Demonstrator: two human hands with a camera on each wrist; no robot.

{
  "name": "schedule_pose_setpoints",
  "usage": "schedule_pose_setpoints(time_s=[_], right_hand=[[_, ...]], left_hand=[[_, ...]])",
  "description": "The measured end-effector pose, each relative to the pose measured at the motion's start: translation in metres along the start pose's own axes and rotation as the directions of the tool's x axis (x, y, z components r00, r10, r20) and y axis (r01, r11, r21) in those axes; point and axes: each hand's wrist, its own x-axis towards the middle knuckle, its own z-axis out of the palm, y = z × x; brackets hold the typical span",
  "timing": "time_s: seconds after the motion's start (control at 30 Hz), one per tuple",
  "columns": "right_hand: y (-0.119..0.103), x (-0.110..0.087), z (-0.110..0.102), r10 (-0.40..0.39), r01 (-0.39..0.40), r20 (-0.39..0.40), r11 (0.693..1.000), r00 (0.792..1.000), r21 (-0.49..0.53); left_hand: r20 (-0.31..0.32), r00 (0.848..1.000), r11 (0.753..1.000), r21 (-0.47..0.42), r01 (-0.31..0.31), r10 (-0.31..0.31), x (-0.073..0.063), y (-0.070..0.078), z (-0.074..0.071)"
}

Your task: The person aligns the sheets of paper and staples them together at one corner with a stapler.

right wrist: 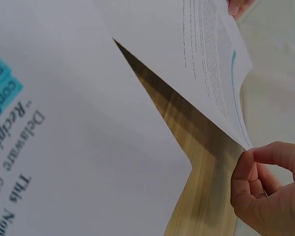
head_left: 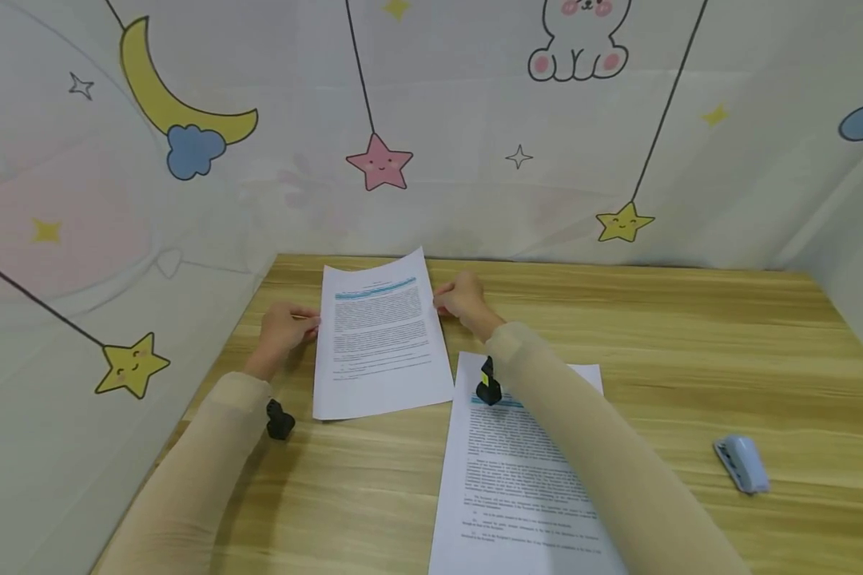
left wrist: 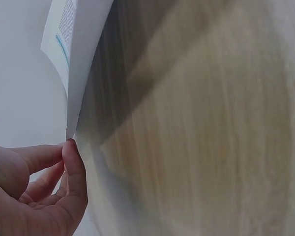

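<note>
A printed sheet of paper [head_left: 381, 343] with a blue highlighted line near its top is held up at the back left of the table. My left hand [head_left: 285, 331] pinches its left edge between thumb and fingertips, as the left wrist view shows with the hand [left wrist: 44, 191] close up. Its right edge is pinched by my right hand [head_left: 467, 302]; in the right wrist view that hand [right wrist: 270, 182] grips the border and the paper bows a little. A second printed sheet [head_left: 518, 495], also highlighted in blue, lies nearer me under my right forearm, partly hidden by the sleeve.
A light blue stapler [head_left: 742, 463] sits on the wooden table [head_left: 662, 343] at the right. Behind the table hangs a white cloth [head_left: 467, 216] printed with stars and a moon, and it continues along the left side.
</note>
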Motion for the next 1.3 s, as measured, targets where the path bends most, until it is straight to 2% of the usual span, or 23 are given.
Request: schedule_pose_setpoints(time_s=[0.3,0.67,0.93,1.07,1.3], right_hand=[[-0.002,-0.005,0.006,-0.026,0.026,0.045,1.000,0.999,0.012],[-0.007,-0.009,0.002,-0.021,0.022,0.064,1.000,0.998,-0.007],[-0.009,-0.014,-0.006,-0.017,0.016,0.081,1.000,0.997,0.008],[-0.009,-0.016,-0.011,-0.022,0.020,0.086,1.000,0.996,0.016],[-0.006,-0.019,-0.025,-0.003,-0.003,0.098,0.998,0.995,0.061]], left_hand=[[-0.018,1.000,1.000,-0.025,-0.013,0.013,0.002,-0.005,-0.009],[0.031,0.999,0.999,-0.047,-0.020,0.021,-0.003,-0.004,-0.015],[0.038,0.999,0.998,-0.053,-0.023,0.025,-0.006,0.001,-0.014],[0.041,0.999,0.996,-0.091,-0.010,0.014,-0.008,0.004,-0.012],[0.076,0.996,0.992,-0.119,-0.032,0.041,-0.013,0.010,-0.008]])
